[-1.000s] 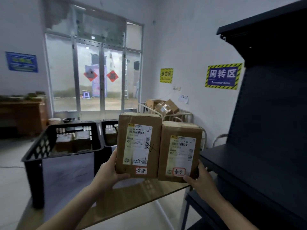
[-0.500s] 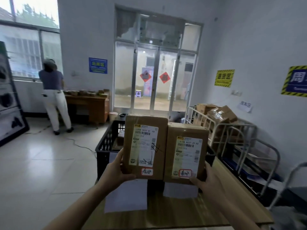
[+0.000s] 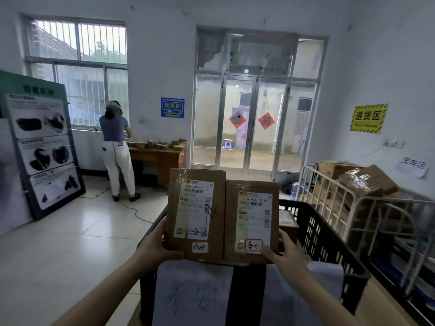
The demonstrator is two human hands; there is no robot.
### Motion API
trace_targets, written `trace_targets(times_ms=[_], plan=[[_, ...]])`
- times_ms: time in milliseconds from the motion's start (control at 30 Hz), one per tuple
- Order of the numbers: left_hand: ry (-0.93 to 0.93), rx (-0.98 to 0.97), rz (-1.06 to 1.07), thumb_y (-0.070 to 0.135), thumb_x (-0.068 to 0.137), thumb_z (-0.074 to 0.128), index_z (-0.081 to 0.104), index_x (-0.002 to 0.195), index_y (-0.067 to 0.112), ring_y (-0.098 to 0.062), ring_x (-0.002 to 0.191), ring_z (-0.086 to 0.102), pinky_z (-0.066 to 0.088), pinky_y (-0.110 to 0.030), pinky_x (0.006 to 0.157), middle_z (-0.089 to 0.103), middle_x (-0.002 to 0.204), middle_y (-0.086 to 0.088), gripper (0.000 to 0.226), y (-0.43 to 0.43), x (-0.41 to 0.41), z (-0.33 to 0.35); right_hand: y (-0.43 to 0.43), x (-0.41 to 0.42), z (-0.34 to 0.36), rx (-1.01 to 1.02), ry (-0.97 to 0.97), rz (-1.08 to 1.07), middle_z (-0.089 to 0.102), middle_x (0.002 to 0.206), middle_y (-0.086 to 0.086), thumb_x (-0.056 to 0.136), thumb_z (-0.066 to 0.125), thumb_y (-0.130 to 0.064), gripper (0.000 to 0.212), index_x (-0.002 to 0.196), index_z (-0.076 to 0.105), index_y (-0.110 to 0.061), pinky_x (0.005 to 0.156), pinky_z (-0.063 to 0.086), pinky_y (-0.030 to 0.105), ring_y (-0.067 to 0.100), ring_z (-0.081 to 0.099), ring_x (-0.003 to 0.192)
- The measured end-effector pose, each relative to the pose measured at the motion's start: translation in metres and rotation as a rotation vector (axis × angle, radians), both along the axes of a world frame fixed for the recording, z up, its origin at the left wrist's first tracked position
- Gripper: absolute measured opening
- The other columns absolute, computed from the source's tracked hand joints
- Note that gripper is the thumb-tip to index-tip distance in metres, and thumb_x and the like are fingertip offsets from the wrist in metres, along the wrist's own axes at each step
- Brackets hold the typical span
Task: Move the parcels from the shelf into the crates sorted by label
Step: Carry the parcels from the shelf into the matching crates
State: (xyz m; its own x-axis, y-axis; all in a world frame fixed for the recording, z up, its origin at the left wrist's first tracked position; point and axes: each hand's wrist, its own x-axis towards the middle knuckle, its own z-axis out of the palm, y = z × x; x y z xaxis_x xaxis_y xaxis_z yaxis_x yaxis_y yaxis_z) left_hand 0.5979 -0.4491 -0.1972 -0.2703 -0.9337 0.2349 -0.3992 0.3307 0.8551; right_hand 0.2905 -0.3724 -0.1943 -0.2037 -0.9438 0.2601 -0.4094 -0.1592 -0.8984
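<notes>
I hold two brown cardboard parcels side by side, upright, label sides facing me. My left hand (image 3: 157, 246) grips the lower left corner of the left parcel (image 3: 174, 208). My right hand (image 3: 286, 254) grips the lower right corner of the right parcel (image 3: 231, 220), thumb on its white label. Each parcel bears a small red-framed handwritten sticker near the bottom. Both hang above a black plastic crate (image 3: 329, 245) with white paper sheets (image 3: 193, 292) taped on its near wall. Another parcel (image 3: 288, 220) lies inside the crate.
A white wire cage cart (image 3: 367, 208) full of cardboard boxes stands at the right. A person (image 3: 116, 149) stands at a wooden desk (image 3: 162, 158) by the window. A green poster board (image 3: 42, 147) leans at the left. Glass doors (image 3: 254, 123) lie straight ahead.
My view has swung left, away from the dark shelf, toward the crates and doors. Both hands kept the two parcels together and now hold them over the black crate.
</notes>
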Motion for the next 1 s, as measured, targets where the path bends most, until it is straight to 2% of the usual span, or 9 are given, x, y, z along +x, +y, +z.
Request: trace_targets(times_ms=[100,200,233,300,367,500,667,800,1000], plan=[[0.050,0.034,0.002,0.008,0.054,0.085,0.035,0.135,0.026,-0.014,0.102,0.062,0.055,-0.017,0.066,0.062,0.112,0.002,0.098,-0.024,-0.003,0.000,-0.034,-0.006,0.002,0.048,-0.052,0.050,0.064,0.108,-0.007,0.084,0.067,-0.024,0.043,0.122,0.047,-0.027,0.083,0.053,0.028,0.009,0.062,0.099],[0.073,0.077,0.015,0.029,0.044,0.084,0.028,0.140,0.028,-0.012,0.103,0.062,0.056,-0.025,0.076,0.060,0.117,0.000,0.111,-0.043,0.000,0.000,-0.061,-0.004,0.003,0.063,-0.078,0.088,0.063,0.103,-0.010,0.087,0.063,-0.020,0.033,0.116,0.048,-0.026,0.066,0.052,0.016,0.003,0.061,0.093],[0.084,0.091,0.027,0.034,0.045,0.084,0.026,0.139,0.031,-0.015,0.104,0.062,0.056,-0.028,0.080,0.060,0.117,-0.001,0.110,-0.048,0.001,0.000,-0.070,-0.004,0.002,0.075,-0.074,0.097,0.063,0.103,-0.009,0.088,0.062,-0.021,0.033,0.117,0.048,-0.025,0.067,0.052,0.016,0.003,0.061,0.094],[0.114,0.118,0.064,0.043,0.054,0.082,0.025,0.139,0.035,-0.021,0.106,0.062,0.056,-0.036,0.085,0.061,0.119,-0.003,0.102,-0.057,-0.001,0.001,-0.086,-0.003,0.000,0.098,-0.059,0.101,0.063,0.109,-0.005,0.087,0.063,-0.025,0.038,0.122,0.048,-0.022,0.082,0.054,0.026,0.011,0.061,0.101],[0.168,0.145,0.122,0.039,0.074,0.075,0.027,0.139,0.033,-0.024,0.104,0.063,0.056,-0.039,0.085,0.061,0.120,-0.006,0.080,-0.070,-0.003,0.000,-0.101,-0.001,-0.003,0.123,-0.058,0.104,0.062,0.117,-0.001,0.086,0.064,-0.029,0.049,0.130,0.046,-0.019,0.093,0.052,0.038,0.016,0.060,0.107],[0.232,0.204,0.207,0.035,0.089,0.057,0.028,0.140,0.028,-0.029,0.103,0.065,0.054,-0.048,0.089,0.061,0.122,-0.011,0.059,-0.105,-0.007,-0.005,-0.124,0.007,-0.007,0.131,-0.058,0.125,0.059,0.118,0.000,0.088,0.061,-0.021,0.058,0.139,0.032,-0.018,0.093,0.051,0.035,0.015,0.058,0.106],[0.216,0.285,0.237,0.034,0.094,0.050,0.029,0.138,0.018,-0.029,0.100,0.064,0.054,-0.045,0.085,0.059,0.120,-0.011,0.051,-0.150,-0.015,-0.019,-0.154,0.023,-0.022,0.177,-0.058,0.104,0.055,0.111,-0.006,0.091,0.056,-0.013,0.062,0.142,0.022,-0.021,0.081,0.047,0.018,0.011,0.055,0.102],[0.191,0.357,0.225,0.032,0.093,0.051,0.028,0.139,0.014,-0.028,0.103,0.062,0.053,-0.045,0.088,0.057,0.118,-0.008,0.054,-0.181,-0.017,-0.040,-0.179,0.037,-0.038,0.255,-0.111,0.029,0.053,0.108,-0.005,0.091,0.054,-0.010,0.063,0.143,0.020,-0.017,0.084,0.046,0.024,0.011,0.053,0.096],[0.102,0.493,0.190,0.033,0.087,0.061,0.024,0.141,0.016,-0.029,0.114,0.057,0.047,-0.049,0.098,0.054,0.129,-0.009,0.067,-0.204,-0.014,-0.081,-0.206,0.047,-0.065,0.379,-0.154,-0.104,0.055,0.103,-0.002,0.091,0.055,-0.014,0.053,0.138,0.029,-0.014,0.072,0.044,0.025,0.013,0.055,0.089]])
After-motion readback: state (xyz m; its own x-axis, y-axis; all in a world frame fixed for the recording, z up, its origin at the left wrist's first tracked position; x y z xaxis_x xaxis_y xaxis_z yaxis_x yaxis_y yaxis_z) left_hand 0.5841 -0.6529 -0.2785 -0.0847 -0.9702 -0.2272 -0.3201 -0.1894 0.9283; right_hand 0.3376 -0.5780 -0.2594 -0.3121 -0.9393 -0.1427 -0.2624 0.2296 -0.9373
